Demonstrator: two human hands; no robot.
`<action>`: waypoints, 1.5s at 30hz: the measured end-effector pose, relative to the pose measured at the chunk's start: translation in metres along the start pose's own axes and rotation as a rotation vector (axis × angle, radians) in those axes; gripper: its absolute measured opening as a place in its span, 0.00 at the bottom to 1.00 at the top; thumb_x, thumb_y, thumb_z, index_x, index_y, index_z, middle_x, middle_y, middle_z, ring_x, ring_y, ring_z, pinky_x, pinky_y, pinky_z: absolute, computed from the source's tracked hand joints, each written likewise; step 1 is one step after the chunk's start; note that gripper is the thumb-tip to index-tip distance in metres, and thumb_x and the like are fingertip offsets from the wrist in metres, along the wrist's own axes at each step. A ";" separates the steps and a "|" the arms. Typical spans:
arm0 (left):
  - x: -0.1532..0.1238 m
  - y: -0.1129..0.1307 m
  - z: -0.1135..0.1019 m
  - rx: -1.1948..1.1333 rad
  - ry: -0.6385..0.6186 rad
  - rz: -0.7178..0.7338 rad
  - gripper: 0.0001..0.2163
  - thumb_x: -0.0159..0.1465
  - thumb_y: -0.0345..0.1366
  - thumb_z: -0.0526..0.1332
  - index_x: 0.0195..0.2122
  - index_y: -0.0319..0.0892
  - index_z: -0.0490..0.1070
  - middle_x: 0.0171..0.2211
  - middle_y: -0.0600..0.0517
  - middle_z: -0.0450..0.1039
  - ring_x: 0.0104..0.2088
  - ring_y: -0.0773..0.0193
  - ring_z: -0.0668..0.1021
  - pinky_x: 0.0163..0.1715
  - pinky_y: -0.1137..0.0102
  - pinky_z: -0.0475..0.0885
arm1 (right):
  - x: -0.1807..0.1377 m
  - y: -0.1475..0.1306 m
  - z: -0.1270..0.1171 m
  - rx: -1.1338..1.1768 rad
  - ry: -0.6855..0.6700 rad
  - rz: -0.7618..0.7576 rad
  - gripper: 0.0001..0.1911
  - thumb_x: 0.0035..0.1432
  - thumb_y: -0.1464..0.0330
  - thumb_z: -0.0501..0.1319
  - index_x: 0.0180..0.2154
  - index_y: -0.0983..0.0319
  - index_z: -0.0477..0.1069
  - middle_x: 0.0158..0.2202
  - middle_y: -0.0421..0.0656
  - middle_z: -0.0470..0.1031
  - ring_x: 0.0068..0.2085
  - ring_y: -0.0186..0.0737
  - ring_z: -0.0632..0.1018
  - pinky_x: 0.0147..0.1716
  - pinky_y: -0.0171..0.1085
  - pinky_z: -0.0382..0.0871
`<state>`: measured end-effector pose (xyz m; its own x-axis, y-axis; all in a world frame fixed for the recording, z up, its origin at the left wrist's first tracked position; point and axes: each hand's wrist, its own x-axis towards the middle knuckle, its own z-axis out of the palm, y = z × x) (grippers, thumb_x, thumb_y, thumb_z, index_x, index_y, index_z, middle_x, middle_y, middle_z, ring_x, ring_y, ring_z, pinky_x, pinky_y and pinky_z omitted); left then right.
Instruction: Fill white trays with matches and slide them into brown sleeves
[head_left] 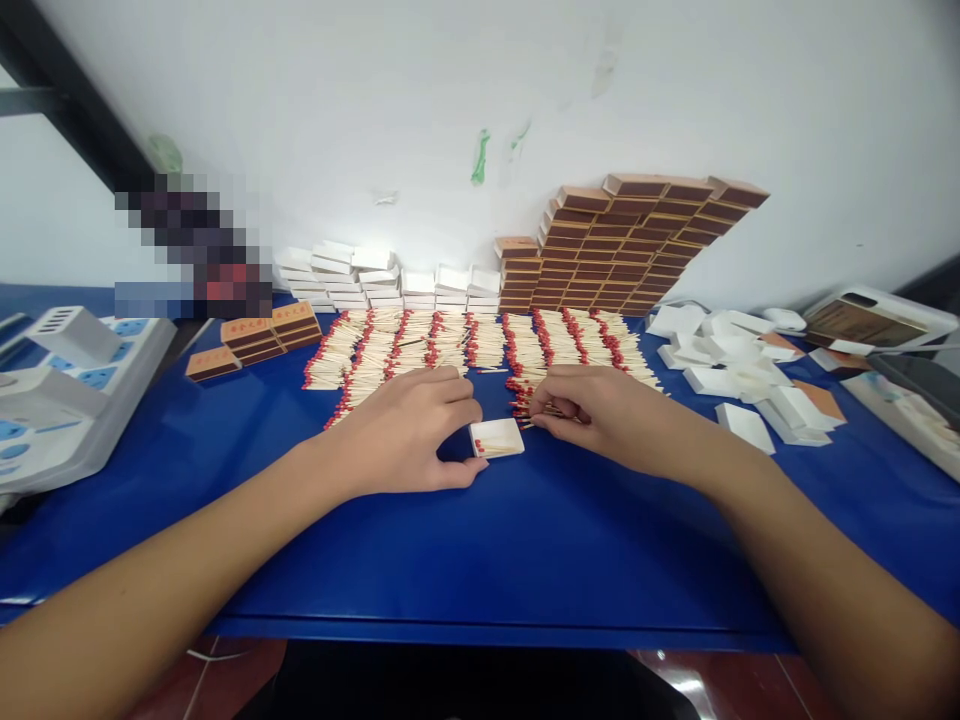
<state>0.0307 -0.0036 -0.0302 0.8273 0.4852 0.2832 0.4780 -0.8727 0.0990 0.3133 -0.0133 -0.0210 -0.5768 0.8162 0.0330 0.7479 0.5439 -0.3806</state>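
1. While the left hand [427,425] is holding the tray [507,432] by its left end, thumb and finger spanning the corners, the tray is apparently resting on the desk [487,560] between the two hands. A few matches [489,447] are lying inside, heads toward that hand.
2. The right hand [577,405] is touching the near edge of the match rows [379,350], thumb and fingers bunched narrow; some sticks are showing under them, but whether they are being gripped I cannot tell.
3. Risk, judged: the shallow tray could be tipping and spilling if the left grip is pressing unevenly on one end.
4. Risk, judged: the rows are lying close together, so a careless knuckle could be mixing neighbours or turning heads the wrong way.
5. Risk, judged: the brown stack [615,250] is standing high behind the rows; a knock could be bringing boxes down onto them.
6. Labels: the orange boxes [274,335], at left, are carrying Chinese characters on top, too blurred for sure reading. The brown stack is showing no legible text. The gold panel [862,325], at far right, is bearing marks too small to read. No brand is showing clearly.
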 end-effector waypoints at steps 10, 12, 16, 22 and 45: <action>0.001 0.001 -0.001 0.004 -0.005 0.005 0.12 0.70 0.44 0.67 0.43 0.39 0.81 0.38 0.49 0.77 0.41 0.56 0.79 0.43 0.62 0.72 | -0.001 0.001 0.000 0.014 -0.064 0.040 0.10 0.72 0.63 0.58 0.38 0.59 0.74 0.34 0.43 0.75 0.34 0.41 0.72 0.34 0.39 0.60; 0.001 0.000 -0.001 0.005 -0.006 0.004 0.12 0.70 0.44 0.67 0.43 0.39 0.81 0.38 0.49 0.77 0.41 0.56 0.79 0.43 0.61 0.72 | -0.002 0.002 0.001 0.016 -0.058 0.047 0.10 0.72 0.63 0.58 0.38 0.59 0.74 0.34 0.43 0.75 0.34 0.41 0.72 0.33 0.39 0.60; 0.000 0.000 0.000 0.014 -0.006 0.004 0.12 0.70 0.44 0.67 0.43 0.39 0.81 0.37 0.50 0.76 0.40 0.56 0.79 0.43 0.61 0.72 | -0.002 0.002 0.000 0.046 -0.010 0.038 0.11 0.72 0.62 0.58 0.37 0.59 0.73 0.33 0.42 0.74 0.33 0.40 0.72 0.34 0.39 0.60; 0.000 0.000 -0.001 0.007 -0.016 0.001 0.12 0.71 0.45 0.67 0.43 0.39 0.81 0.38 0.50 0.76 0.41 0.56 0.79 0.43 0.61 0.72 | -0.002 -0.002 -0.002 0.069 -0.069 0.023 0.11 0.71 0.62 0.59 0.37 0.58 0.75 0.32 0.41 0.73 0.33 0.40 0.71 0.33 0.39 0.59; 0.001 0.001 -0.001 0.007 -0.019 -0.005 0.12 0.70 0.44 0.67 0.43 0.40 0.81 0.37 0.50 0.77 0.41 0.56 0.79 0.43 0.61 0.73 | -0.007 -0.002 -0.008 0.085 -0.032 0.054 0.12 0.71 0.59 0.61 0.37 0.57 0.76 0.28 0.39 0.71 0.29 0.38 0.70 0.30 0.38 0.58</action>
<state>0.0317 -0.0043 -0.0290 0.8303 0.4908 0.2641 0.4843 -0.8698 0.0939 0.3181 -0.0185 -0.0133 -0.5480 0.8363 -0.0186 0.7481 0.4801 -0.4580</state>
